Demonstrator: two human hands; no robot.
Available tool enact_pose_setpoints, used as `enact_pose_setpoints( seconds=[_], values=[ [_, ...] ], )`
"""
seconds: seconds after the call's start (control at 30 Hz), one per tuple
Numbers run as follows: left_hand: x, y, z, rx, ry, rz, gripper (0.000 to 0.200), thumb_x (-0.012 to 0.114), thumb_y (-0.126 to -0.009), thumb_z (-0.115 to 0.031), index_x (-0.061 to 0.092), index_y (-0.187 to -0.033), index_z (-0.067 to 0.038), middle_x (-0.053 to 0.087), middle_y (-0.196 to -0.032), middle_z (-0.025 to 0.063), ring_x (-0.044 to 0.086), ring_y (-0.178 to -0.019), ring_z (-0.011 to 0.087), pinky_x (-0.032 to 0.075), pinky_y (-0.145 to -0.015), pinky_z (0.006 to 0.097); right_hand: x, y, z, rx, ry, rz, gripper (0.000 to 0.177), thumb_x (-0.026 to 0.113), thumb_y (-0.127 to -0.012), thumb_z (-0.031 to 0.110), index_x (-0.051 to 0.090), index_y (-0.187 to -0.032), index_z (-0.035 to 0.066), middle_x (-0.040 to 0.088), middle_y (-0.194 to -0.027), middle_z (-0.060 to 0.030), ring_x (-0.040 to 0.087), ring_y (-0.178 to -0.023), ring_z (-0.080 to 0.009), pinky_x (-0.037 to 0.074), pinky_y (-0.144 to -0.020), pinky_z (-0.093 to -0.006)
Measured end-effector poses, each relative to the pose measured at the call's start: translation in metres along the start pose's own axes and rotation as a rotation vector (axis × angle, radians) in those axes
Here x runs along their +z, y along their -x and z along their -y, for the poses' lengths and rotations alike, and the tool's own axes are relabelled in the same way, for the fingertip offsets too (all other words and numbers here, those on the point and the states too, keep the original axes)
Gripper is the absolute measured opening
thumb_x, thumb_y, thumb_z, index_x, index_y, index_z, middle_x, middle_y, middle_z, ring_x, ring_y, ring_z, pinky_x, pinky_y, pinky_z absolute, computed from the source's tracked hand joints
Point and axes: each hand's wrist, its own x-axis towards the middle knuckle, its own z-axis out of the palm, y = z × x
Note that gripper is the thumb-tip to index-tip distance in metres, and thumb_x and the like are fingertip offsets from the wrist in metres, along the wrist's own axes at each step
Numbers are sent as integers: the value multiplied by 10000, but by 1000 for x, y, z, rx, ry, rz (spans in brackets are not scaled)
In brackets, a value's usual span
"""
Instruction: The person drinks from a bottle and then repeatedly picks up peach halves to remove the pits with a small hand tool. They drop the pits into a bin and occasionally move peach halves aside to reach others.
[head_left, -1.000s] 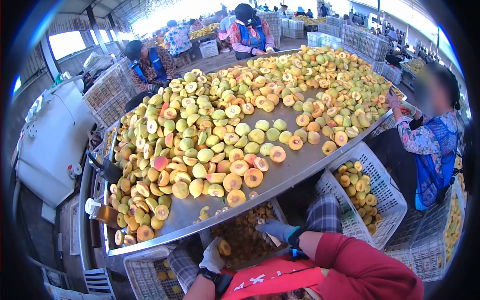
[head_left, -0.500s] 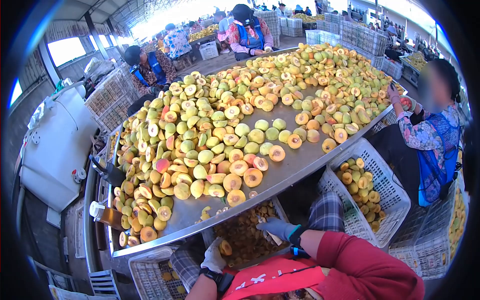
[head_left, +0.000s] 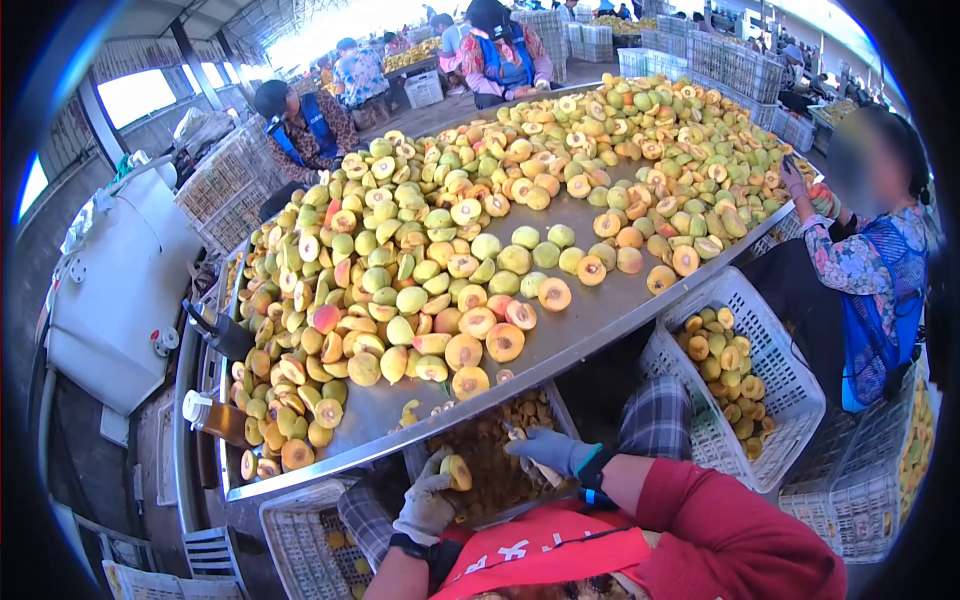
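Observation:
My left hand point(head_left: 426, 505), in a pale work glove, grips a yellow peach half point(head_left: 457, 473) between thumb and fingers above my lap. My right hand point(head_left: 560, 452), in a blue-grey glove, is closed around a small tool with a pale handle point(head_left: 547, 473). The tool's tip points toward the left hand and is too small to make out. Between and below the hands sits a bin point(head_left: 564, 412) of peach scraps and pits. In front, a metal table point(head_left: 580, 335) carries a large heap of halved peaches point(head_left: 400, 270).
Right of my knee stands a white crate point(head_left: 790, 410) part-filled with peach halves; another crate point(head_left: 285, 530) is at my left. A bottle of amber liquid point(head_left: 215, 418) and a dark bottle point(head_left: 225, 333) stand at the table's left. Co-workers sit around the table, one close at right point(head_left: 870, 260).
My left hand has come up with the peach half, which now shows more plainly. My right hand has shifted slightly left and up with the tool. The view has tilted a little.

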Motion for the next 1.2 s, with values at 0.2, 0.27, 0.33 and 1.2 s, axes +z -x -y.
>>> enact_pose_setpoints(
  seconds=[0.2, 0.27, 0.33, 1.2],
  values=[
    [36, 13, -15, 17, -80, 86, 486, 526, -896, -330, 437, -1308, -87, 550, -1215, 122, 570, -1030, 278, 489, -873, 408, 29, 35, 29, -206, -130, 183, 183, 596, -884, 258, 503, -938, 109, 541, -663, 2, 511, -513, -82, 417, -451, -222],
    [38, 11, -20, -5, -14, 123, 485, 468, -918, -402, 459, -1287, -86, 566, -1191, 125, 572, -1034, 276, 501, -839, 399, 38, 44, 43, -261, -215, 306, 156, 587, -893, 232, 492, -933, 115, 527, -661, 10, 500, -511, -76, 409, -449, -218],
    [60, 10, -19, 49, -46, -25, 558, 366, -918, -540, 502, -1217, -89, 592, -1132, 141, 587, -964, 268, 508, -719, 352, 38, 50, 57, -286, -207, 345, 145, 575, -902, 227, 481, -909, 116, 521, -665, 12, 487, -511, -74, 407, -452, -219],
    [90, 4, -10, 66, -109, 16, 660, 412, -875, -606, 430, -1267, -75, 569, -1129, 139, 608, -900, 265, 514, -737, 380, 25, 69, 58, -387, -136, 194, 125, 580, -887, 173, 483, -894, 95, 512, -678, 7, 489, -532, -68, 425, -469, -215]
  ],
)
